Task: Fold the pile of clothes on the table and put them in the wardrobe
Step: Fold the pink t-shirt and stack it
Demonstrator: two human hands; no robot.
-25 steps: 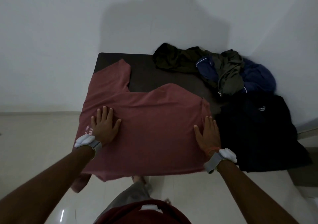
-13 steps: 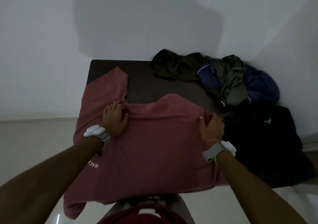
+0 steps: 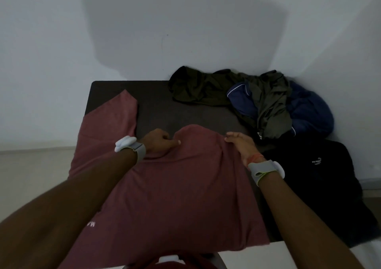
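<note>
Red shirt lies spread on dark table, sleeve sticking out at far left. I see left hand at shirt's top edge, fingers curled, pinching cloth. Right hand grips top right corner, fingers bent round it. Pile of clothes sits at back right. Black shirt lies just beside red one.

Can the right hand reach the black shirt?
Probably yes. The black shirt lies flat just beside the right hand with nothing between them, but that hand is holding the red shirt by its edge and would need to let go first.
</note>
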